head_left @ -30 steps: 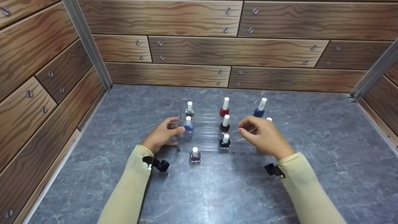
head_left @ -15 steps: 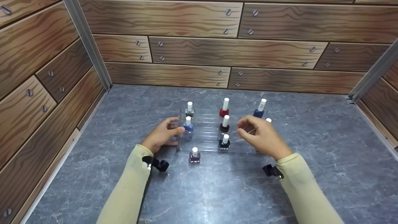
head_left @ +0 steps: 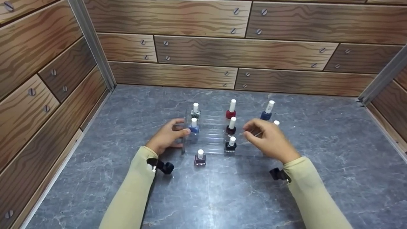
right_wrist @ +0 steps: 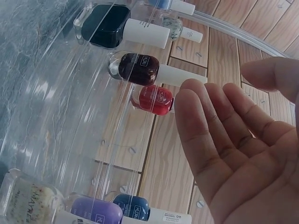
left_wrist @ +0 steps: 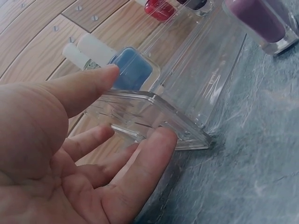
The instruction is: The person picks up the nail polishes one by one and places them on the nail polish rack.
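Note:
A clear stepped display rack (head_left: 184, 144) holds several white-capped nail polish bottles. My left hand (head_left: 167, 136) holds its left side panel, thumb over the edge close to a light blue bottle (left_wrist: 133, 70) and fingers along the outer face. My right hand (head_left: 270, 140) hovers over the rack's right part, fingers loosely bent, nothing between them. Left of it stand a red bottle (head_left: 231, 114), a dark red bottle (head_left: 231, 129) and a dark green bottle (right_wrist: 110, 25). Under the right hand are a lilac bottle (right_wrist: 100, 210) and a glitter bottle (right_wrist: 30, 200), both hidden or mostly hidden in the head view.
A plum bottle (head_left: 200, 160) stands at the rack's front left. At the back are a silver-glitter bottle (head_left: 196, 113) on the left and a navy bottle (head_left: 266, 115) on the right. Wood-patterned walls (head_left: 197, 52) enclose the grey marbled tabletop (head_left: 216, 197).
The head view has shifted slightly. Both hands and the bottles keep their places.

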Demonstrator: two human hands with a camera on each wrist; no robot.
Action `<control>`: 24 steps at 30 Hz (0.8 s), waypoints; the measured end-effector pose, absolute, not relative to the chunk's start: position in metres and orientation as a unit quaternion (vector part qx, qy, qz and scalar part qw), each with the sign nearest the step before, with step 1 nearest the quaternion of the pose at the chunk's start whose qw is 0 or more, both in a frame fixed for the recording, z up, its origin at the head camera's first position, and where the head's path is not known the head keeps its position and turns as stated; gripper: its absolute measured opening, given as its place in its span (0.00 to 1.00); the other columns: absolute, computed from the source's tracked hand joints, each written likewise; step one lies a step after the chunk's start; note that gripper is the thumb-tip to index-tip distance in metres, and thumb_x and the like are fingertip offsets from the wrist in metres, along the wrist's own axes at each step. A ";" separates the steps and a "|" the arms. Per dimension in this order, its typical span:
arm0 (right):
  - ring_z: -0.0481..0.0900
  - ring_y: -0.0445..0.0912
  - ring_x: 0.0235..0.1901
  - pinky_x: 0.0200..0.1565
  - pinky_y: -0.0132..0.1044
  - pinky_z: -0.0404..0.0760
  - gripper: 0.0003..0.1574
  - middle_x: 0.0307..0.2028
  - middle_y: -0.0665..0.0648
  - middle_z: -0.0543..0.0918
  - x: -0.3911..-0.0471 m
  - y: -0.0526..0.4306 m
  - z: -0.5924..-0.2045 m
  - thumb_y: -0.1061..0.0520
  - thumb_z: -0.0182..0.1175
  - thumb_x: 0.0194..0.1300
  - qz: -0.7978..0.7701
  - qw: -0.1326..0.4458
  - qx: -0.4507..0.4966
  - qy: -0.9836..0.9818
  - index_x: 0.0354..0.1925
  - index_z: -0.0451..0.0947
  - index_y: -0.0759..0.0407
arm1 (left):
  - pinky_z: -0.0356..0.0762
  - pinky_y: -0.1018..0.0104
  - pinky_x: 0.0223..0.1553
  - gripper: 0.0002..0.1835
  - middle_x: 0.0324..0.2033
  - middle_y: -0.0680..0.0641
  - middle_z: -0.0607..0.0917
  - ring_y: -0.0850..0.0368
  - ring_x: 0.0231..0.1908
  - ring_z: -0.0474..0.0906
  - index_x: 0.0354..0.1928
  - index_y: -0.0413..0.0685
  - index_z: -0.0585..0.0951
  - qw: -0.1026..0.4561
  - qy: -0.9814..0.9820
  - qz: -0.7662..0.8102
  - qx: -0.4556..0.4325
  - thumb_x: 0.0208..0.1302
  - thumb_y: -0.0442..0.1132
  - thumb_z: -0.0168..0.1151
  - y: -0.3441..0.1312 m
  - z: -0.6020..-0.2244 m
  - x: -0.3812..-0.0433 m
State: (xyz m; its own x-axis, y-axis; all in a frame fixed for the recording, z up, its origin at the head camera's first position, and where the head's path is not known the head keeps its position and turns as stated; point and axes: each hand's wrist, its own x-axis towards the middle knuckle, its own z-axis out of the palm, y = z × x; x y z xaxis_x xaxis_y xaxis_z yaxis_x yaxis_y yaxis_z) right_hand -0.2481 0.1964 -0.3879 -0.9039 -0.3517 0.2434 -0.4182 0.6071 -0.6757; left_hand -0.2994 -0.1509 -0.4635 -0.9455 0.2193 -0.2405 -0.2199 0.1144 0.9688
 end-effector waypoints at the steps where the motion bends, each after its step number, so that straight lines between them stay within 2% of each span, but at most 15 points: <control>1: 0.84 0.44 0.38 0.43 0.36 0.87 0.06 0.39 0.53 0.87 -0.248 0.197 -0.388 0.61 0.65 0.71 0.388 0.043 0.215 -0.895 0.46 0.83 0.59 | 0.89 0.52 0.50 0.38 0.71 0.38 0.69 0.39 0.63 0.75 0.77 0.51 0.65 0.165 0.729 0.664 0.000 0.69 0.44 0.71 -0.151 -0.463 -0.299; 15: 0.84 0.44 0.37 0.42 0.33 0.86 0.06 0.38 0.52 0.87 -0.247 0.197 -0.389 0.61 0.66 0.70 0.384 0.035 0.215 -0.897 0.45 0.83 0.59 | 0.89 0.51 0.49 0.37 0.70 0.36 0.69 0.39 0.63 0.75 0.77 0.49 0.64 0.172 0.727 0.664 0.001 0.71 0.41 0.68 -0.151 -0.460 -0.300; 24: 0.83 0.44 0.36 0.40 0.34 0.86 0.06 0.37 0.50 0.86 -0.248 0.197 -0.388 0.59 0.66 0.70 0.373 0.020 0.219 -0.901 0.44 0.84 0.58 | 0.89 0.52 0.49 0.37 0.63 0.37 0.73 0.41 0.58 0.79 0.78 0.50 0.63 0.175 0.725 0.666 -0.003 0.71 0.40 0.68 -0.150 -0.456 -0.299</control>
